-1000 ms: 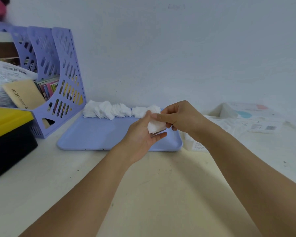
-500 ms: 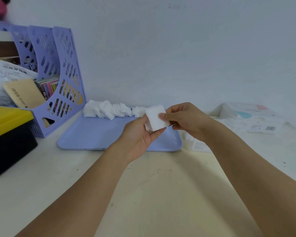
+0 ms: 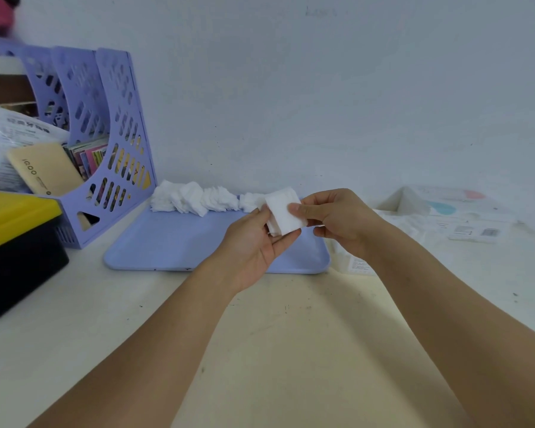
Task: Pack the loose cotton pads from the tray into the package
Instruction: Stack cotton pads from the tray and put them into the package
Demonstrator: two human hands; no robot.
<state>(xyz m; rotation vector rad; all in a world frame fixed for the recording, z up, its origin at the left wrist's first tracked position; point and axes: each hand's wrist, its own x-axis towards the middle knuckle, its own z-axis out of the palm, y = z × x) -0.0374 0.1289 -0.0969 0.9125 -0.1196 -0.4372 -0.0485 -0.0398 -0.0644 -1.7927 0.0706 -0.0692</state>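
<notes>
Plain pale wall behind; pale worktop butts up against it, surface scuffed with small dark specks.

Lavender tray lies flat on the worktop, its long side toward the wall. Loose cotton pads sit in a ragged white row along the tray's far edge, overlapping one another. Near half of the tray bare.

Left hand: palm up over the right part of the tray, fingers and thumb curled around a small stack of pads. Stack stands tilted, broad face toward the camera. Lower edges look uneven, several layers visible.

Right hand: thumb and forefinger clamped on the right edge of the same stack; remaining fingers curled under. Both hands hold the stack above the tray, clear of its surface.

Package: white, printed, with pink and blue marks, lying on the worktop right of the tray and behind the right forearm. Crumpled, partly hidden; whether its mouth is open cannot be told.

Left side: lavender perforated file rack beside the tray, holding booklets and a tan box. In front of it, a black bin with a yellow lid.
</notes>
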